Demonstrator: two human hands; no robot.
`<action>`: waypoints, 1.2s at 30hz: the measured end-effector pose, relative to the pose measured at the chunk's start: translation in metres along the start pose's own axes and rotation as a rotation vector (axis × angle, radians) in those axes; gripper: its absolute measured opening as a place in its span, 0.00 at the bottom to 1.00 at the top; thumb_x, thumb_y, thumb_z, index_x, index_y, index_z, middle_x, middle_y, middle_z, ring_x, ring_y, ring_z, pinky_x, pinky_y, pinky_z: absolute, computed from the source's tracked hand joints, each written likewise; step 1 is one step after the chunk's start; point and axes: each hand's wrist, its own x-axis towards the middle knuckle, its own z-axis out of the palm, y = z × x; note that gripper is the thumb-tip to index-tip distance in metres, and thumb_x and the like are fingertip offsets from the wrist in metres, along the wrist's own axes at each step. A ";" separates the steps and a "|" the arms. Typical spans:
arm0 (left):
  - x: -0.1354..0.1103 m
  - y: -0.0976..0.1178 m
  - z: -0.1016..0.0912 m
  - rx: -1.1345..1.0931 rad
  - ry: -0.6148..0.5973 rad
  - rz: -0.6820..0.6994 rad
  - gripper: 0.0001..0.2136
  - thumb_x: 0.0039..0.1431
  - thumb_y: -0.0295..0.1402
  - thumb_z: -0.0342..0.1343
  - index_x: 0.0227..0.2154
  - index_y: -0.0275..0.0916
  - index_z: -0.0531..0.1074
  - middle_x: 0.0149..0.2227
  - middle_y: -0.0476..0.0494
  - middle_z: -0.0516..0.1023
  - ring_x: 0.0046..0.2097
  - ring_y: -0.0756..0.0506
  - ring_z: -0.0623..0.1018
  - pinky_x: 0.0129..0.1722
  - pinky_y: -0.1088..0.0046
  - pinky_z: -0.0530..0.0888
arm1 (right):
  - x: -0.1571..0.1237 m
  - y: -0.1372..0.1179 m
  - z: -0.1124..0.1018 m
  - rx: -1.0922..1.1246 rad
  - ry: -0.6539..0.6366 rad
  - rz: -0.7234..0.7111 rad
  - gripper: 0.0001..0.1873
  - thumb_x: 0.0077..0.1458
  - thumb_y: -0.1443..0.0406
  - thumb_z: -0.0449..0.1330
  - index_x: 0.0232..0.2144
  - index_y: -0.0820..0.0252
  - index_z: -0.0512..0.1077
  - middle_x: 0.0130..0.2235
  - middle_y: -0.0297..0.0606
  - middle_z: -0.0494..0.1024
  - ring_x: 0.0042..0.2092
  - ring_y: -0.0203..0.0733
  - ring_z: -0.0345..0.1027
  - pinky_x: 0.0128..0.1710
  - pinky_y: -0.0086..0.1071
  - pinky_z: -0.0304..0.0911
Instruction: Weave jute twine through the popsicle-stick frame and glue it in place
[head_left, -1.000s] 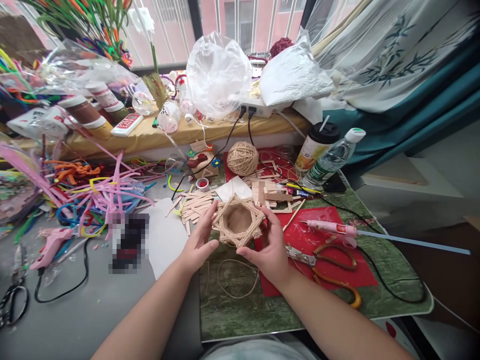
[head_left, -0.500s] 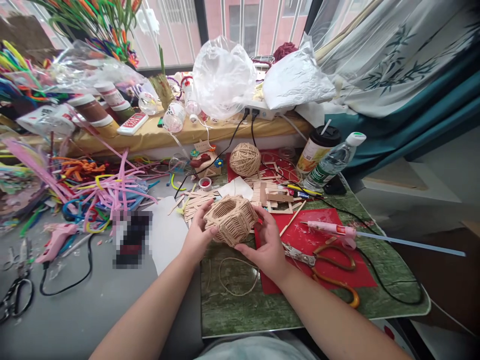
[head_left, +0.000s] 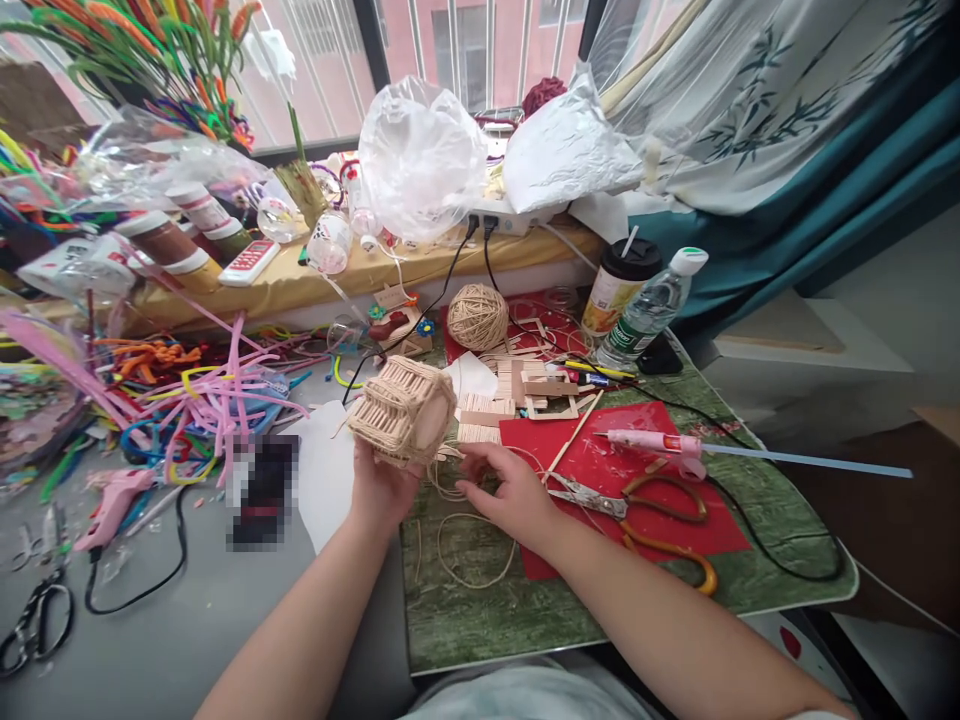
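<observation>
My left hand (head_left: 384,492) grips a small twine-wrapped basket (head_left: 401,410) from below. The basket is tipped so that its flat, pale base faces to the right; its opening is out of sight. Just right of it, my right hand (head_left: 508,492) is held with thumb and fingers apart, free of the basket. Loose twine (head_left: 448,490) lies by its fingertips, and a larger loop of it rests on the green board (head_left: 457,630). Beyond the hands sits a ball of twine (head_left: 478,317).
Scissors with orange handles (head_left: 664,498) and a pink glue gun (head_left: 652,441) lie on a red sheet (head_left: 540,545) at right. Flat wooden sticks (head_left: 484,415) lie behind. A water bottle (head_left: 649,310) and a lidded cup (head_left: 619,285) stand at the back right.
The basket has moved left and been turned over so its base shows. My right hand has let go of it; my left hand now holds it alone. The view has shifted slightly.
</observation>
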 end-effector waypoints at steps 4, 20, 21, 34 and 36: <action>0.007 0.015 0.001 -0.111 -0.009 0.119 0.36 0.61 0.64 0.62 0.67 0.52 0.70 0.73 0.46 0.69 0.76 0.34 0.65 0.64 0.57 0.80 | 0.000 -0.010 -0.007 -0.070 0.159 -0.091 0.13 0.68 0.64 0.63 0.54 0.52 0.76 0.44 0.39 0.83 0.44 0.44 0.79 0.47 0.40 0.77; 0.008 0.020 0.006 -0.182 -0.093 0.158 0.36 0.59 0.61 0.65 0.65 0.49 0.72 0.73 0.41 0.69 0.78 0.31 0.59 0.73 0.44 0.67 | -0.016 -0.124 -0.097 -0.805 0.120 -0.190 0.14 0.71 0.67 0.56 0.52 0.53 0.79 0.49 0.41 0.86 0.51 0.49 0.80 0.57 0.45 0.74; 0.007 0.021 0.006 -0.173 -0.093 0.162 0.36 0.59 0.62 0.65 0.64 0.48 0.72 0.73 0.41 0.69 0.78 0.31 0.60 0.73 0.44 0.67 | -0.018 -0.117 -0.101 -0.849 0.031 -0.149 0.15 0.69 0.69 0.57 0.50 0.53 0.80 0.49 0.42 0.86 0.52 0.50 0.80 0.57 0.45 0.74; -0.001 0.001 -0.001 0.152 -0.035 0.350 0.39 0.52 0.60 0.72 0.63 0.49 0.71 0.66 0.40 0.74 0.69 0.35 0.74 0.65 0.60 0.75 | -0.101 -0.057 -0.118 -1.085 -0.095 0.295 0.08 0.65 0.66 0.62 0.45 0.56 0.79 0.45 0.44 0.85 0.47 0.51 0.79 0.46 0.40 0.72; -0.004 -0.002 -0.004 0.240 -0.051 0.429 0.46 0.46 0.61 0.75 0.65 0.49 0.68 0.64 0.38 0.74 0.66 0.35 0.75 0.63 0.61 0.75 | -0.104 -0.047 -0.116 -1.045 -0.102 0.246 0.11 0.65 0.70 0.58 0.45 0.56 0.79 0.45 0.43 0.84 0.49 0.50 0.78 0.50 0.41 0.72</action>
